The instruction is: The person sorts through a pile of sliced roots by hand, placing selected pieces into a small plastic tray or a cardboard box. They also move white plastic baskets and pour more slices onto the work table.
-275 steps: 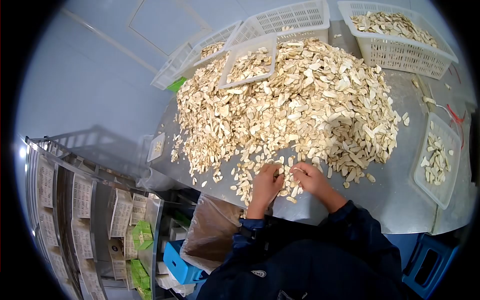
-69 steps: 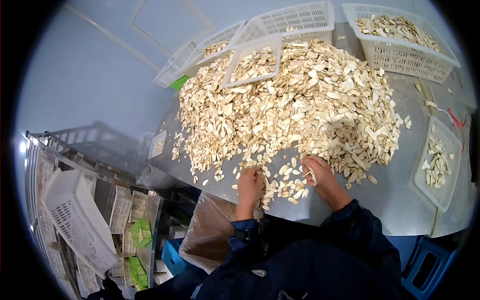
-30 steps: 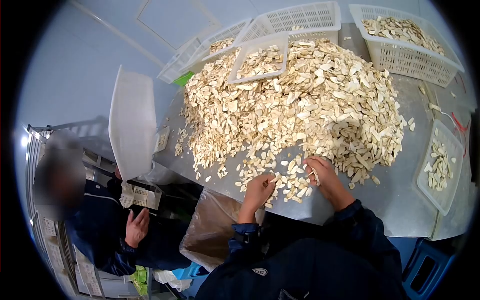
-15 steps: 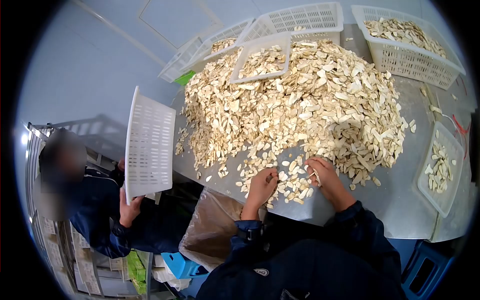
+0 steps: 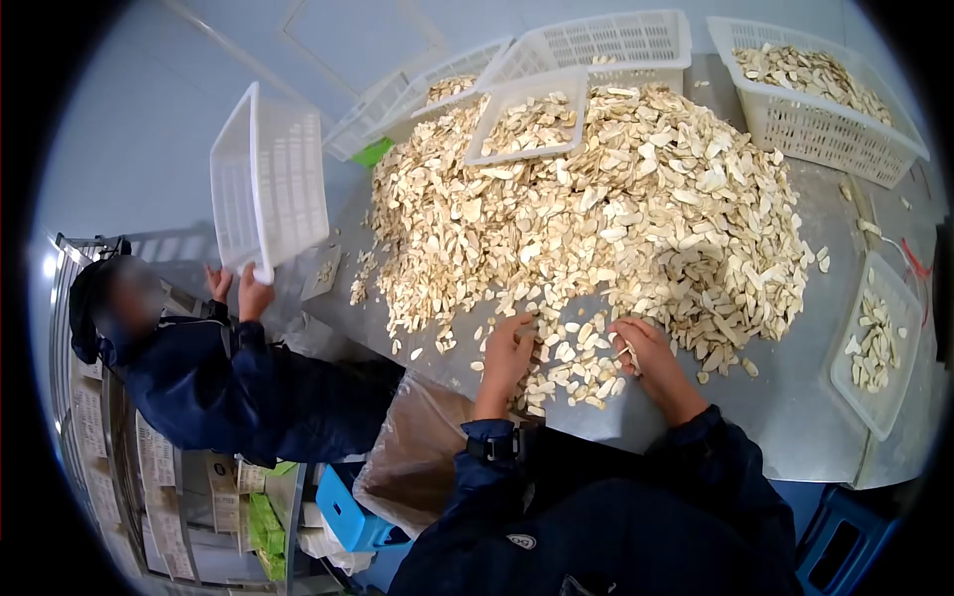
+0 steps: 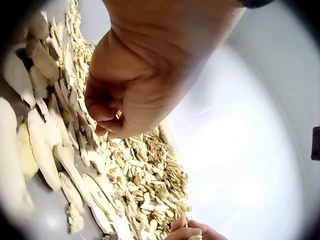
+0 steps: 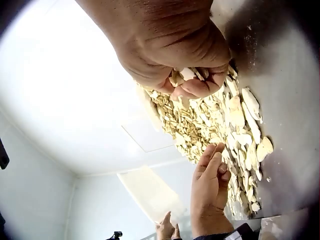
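Pale dried slices form a large heap (image 5: 596, 189) on the metal table, with loose slices (image 5: 576, 372) spread between the two hands. My left hand (image 5: 505, 364) hovers at the left side of these; in the left wrist view the fingers of this hand (image 6: 145, 75) curl toward the thumb, and no slice shows between them. My right hand (image 5: 656, 370) is at their right side. From the right wrist view, the right hand (image 7: 175, 47) grips several slices (image 7: 187, 75) in its curled fingers, and the left hand (image 7: 210, 192) appears beyond with thumb and forefinger close together.
A shallow tray of slices (image 5: 874, 343) lies at the right, another tray (image 5: 527, 124) on the heap. White baskets (image 5: 825, 124) line the back. At the left, another person (image 5: 238, 387) holds up a white basket (image 5: 283, 179). A plastic-lined bin (image 5: 412, 457) stands below the table edge.
My left hand has moved slightly up and left, while the right hand stays near its place with slices held. The other person has come in from the left and raised the white basket.
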`<state>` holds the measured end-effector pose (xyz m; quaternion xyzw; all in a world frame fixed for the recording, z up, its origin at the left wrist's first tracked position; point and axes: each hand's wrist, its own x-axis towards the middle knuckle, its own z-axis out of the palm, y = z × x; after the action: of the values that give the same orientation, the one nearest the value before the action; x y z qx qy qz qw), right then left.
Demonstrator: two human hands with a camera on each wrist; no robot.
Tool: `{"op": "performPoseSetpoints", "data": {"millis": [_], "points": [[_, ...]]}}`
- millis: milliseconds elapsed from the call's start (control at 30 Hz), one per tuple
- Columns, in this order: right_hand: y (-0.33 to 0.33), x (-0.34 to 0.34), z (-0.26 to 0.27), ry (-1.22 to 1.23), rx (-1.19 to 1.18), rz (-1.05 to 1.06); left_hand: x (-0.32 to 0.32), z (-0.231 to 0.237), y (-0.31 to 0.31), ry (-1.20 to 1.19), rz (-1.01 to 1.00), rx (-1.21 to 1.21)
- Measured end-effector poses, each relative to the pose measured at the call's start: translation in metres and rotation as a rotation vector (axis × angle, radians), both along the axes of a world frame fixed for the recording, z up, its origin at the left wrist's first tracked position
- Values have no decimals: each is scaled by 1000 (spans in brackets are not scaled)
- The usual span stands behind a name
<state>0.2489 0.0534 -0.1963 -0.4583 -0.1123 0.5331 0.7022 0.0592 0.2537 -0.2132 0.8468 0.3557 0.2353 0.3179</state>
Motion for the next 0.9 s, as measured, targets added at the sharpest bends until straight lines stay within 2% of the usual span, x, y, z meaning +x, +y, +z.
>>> {"op": "performPoseSetpoints", "data": {"millis": [33,67,133,267,433,633,767,867,900], "points": [[0,-1,-1,-1,-6,4,1,7,-3,45,86,-32],[1,-1,-1,-2,-10,7,3,14,-8,-10,136,-122],[3,-1,-1,-3,-17,11,-2,-2,8,30,63,163],[2,-2,-2,1,-9,12,22,1,23,-17,-29,429],[-1,1,0,-31,-22,-2,44,0,34,257,-110,317],[-1,-2,6,-55,-24,10,36,-15,36,105,-66,447],[1,-1,-4,-38,4,10,21,-12,34,-114,86,114],[1,-2,-2,-47,0,13,5,-9,33,-445,132,-831],[1,-3,0,-56,-7,18,6,-7,28,-400,159,-786]]}}
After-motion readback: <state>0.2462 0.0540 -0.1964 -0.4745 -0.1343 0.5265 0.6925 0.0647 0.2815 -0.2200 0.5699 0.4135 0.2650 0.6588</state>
